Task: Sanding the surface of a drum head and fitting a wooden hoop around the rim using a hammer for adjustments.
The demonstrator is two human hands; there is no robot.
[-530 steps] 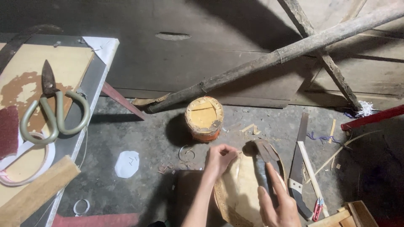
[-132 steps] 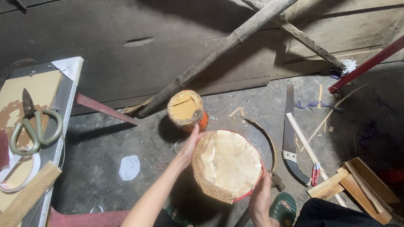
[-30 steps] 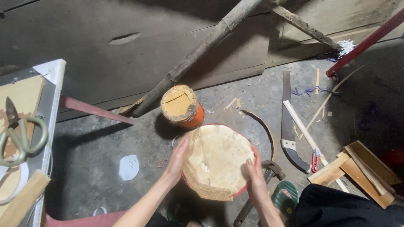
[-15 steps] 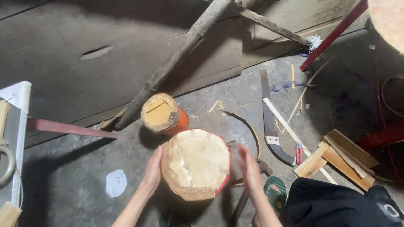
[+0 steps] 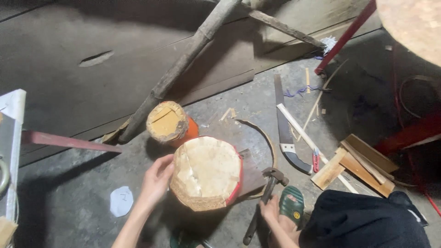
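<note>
A large round drum [image 5: 206,172] with a pale skin top and a red rim stands on the concrete floor in front of me. My left hand [image 5: 156,181] rests against its left side, fingers spread on the rim. My right hand [image 5: 270,209] is low, to the right of the drum, closed around the dark handle of a hammer [image 5: 264,197], whose head lies beside the drum. A smaller drum [image 5: 167,123] with an orange side stands just behind the large one.
A hand saw [image 5: 285,133], a pale stick [image 5: 308,140] and wooden blocks [image 5: 358,160] lie to the right. A green sandal [image 5: 291,204] is on my foot. A bamboo pole [image 5: 183,69] leans at the back. A red bar [image 5: 69,141], a white paper scrap [image 5: 121,201] and a table edge [image 5: 11,133] are left.
My right hand has left the drum's right side and dropped onto the hammer handle. My left hand stays on the drum. The view has shifted left and down.
</note>
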